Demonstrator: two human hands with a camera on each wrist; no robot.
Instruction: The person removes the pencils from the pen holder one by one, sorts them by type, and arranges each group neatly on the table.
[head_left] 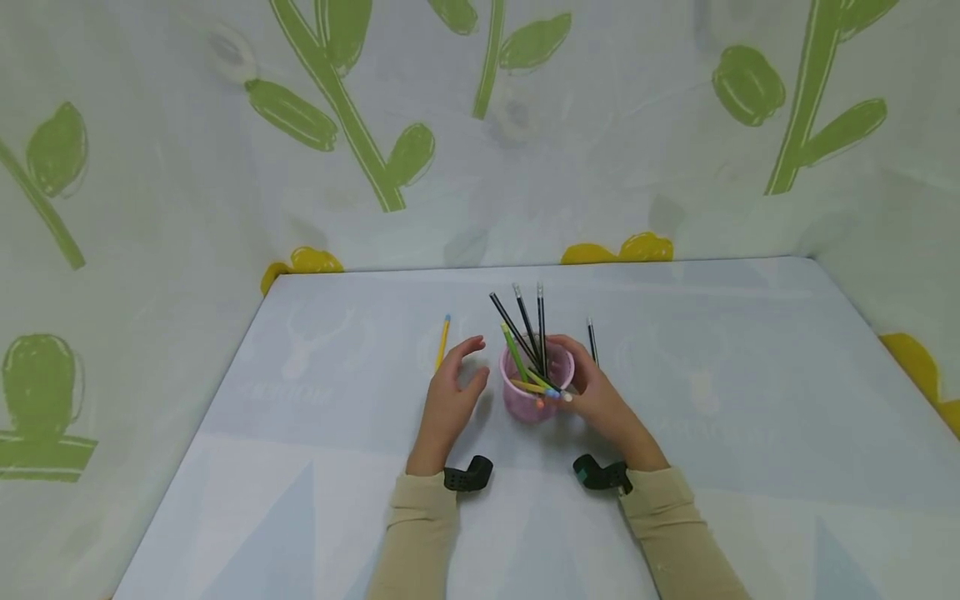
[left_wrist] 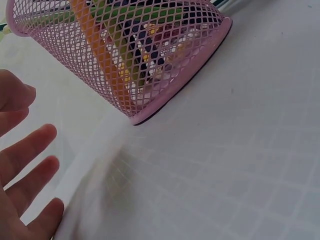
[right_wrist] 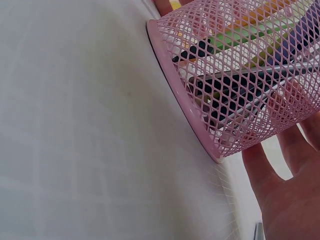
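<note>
The pink cup (head_left: pixel 522 409) stands on the white table (head_left: pixel 300 417), and black pencils (head_left: pixel 542 329) and a green pencil (head_left: pixel 513 352) poke out of its top. My right hand (head_left: pixel 602 403) is at the cup's right side, with fingers bent round it, holding it. My left hand (head_left: pixel 450 404) is near the cup's left side, fingers loose and apart, with nothing in them. A yellow pencil (head_left: pixel 443 340) lies left of the cup, and a dark pencil (head_left: pixel 592 342) lies right of it.
</note>
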